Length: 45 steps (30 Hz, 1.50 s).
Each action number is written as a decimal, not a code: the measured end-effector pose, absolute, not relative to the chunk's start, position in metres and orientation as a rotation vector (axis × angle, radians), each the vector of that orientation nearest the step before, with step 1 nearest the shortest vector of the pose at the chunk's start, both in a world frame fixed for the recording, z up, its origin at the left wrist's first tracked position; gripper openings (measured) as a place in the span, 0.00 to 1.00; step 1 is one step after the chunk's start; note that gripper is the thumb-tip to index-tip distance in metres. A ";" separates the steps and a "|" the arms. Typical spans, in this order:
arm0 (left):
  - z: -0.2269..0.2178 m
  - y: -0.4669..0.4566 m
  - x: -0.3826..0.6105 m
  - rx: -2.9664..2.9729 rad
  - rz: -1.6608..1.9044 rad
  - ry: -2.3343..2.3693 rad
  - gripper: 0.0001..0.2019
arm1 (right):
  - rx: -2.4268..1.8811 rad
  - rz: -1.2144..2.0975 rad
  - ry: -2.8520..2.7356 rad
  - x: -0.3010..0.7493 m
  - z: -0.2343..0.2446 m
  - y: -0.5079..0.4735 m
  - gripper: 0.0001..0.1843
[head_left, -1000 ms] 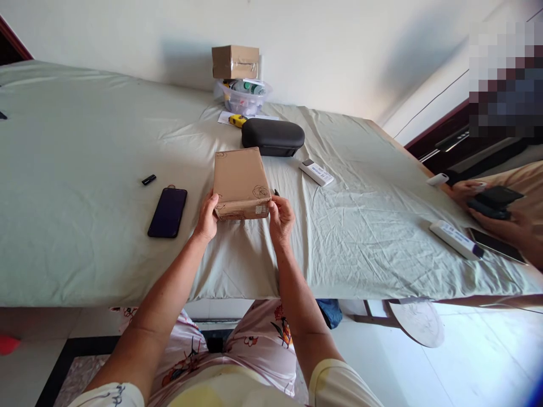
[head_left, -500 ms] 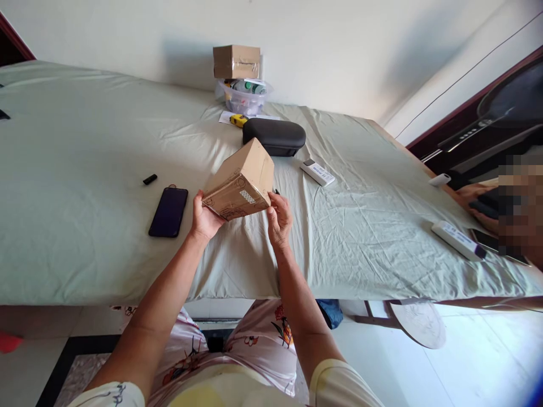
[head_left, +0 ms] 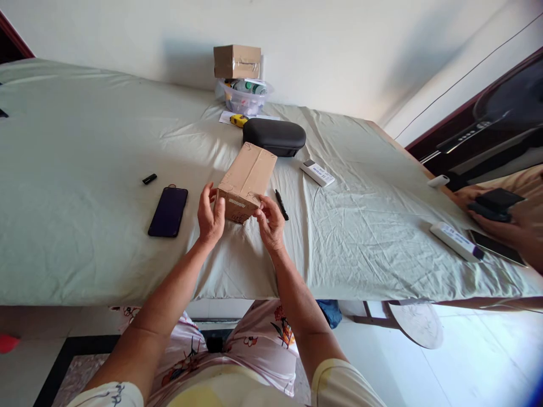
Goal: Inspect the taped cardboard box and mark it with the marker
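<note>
A brown cardboard box [head_left: 249, 171] with pen scribbles and a small printed label on its near end is in front of me, its long top facing up. My left hand [head_left: 211, 217] grips the near left corner, thumb on the front face. At the near right corner my right hand [head_left: 270, 221] pinches the box edge between thumb and fingers. Just right of the box lies a black pen [head_left: 281, 204]. To the left a dark smartphone [head_left: 168, 212] rests on the cloth, with a small black stick [head_left: 150, 179] above it. The box's underside is hidden.
Behind the box sits a black hard case [head_left: 274, 136], near a yellow tape measure [head_left: 238, 120]. A clear tub [head_left: 245, 102] carries another cardboard box [head_left: 237, 61]. White devices [head_left: 317, 173] lie rightward. At far right a person's hands [head_left: 487, 212] hold something black.
The box has been tipped down from its tilted, raised pose so its top now faces up. Both hands have shifted on its near corners, and the pen is now uncovered.
</note>
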State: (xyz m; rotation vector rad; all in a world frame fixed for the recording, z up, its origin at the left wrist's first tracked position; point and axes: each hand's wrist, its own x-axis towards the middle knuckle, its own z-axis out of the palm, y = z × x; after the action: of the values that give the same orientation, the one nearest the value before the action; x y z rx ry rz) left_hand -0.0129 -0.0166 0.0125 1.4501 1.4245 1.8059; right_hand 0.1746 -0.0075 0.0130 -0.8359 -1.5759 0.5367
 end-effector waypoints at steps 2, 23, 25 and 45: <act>0.013 -0.021 -0.005 1.607 1.774 1.439 0.48 | -0.798 0.544 -1.576 0.174 0.013 -0.007 0.23; 0.005 -0.020 0.011 1.738 1.743 1.529 0.74 | -0.837 0.400 -1.610 0.168 0.019 -0.015 0.22; 0.007 -0.020 0.008 1.766 1.736 1.538 0.73 | -0.822 0.368 -1.603 0.170 0.019 -0.015 0.22; 0.008 -0.005 -0.040 2.019 1.753 1.059 0.53 | -1.098 0.355 -1.040 0.208 0.026 0.008 0.23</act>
State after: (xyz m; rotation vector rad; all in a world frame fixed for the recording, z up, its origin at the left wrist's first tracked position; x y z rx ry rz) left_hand -0.0401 -0.0048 0.0078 2.0192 1.0587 1.7529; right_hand 0.2079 0.0082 0.0256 -1.0982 -1.0395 0.3552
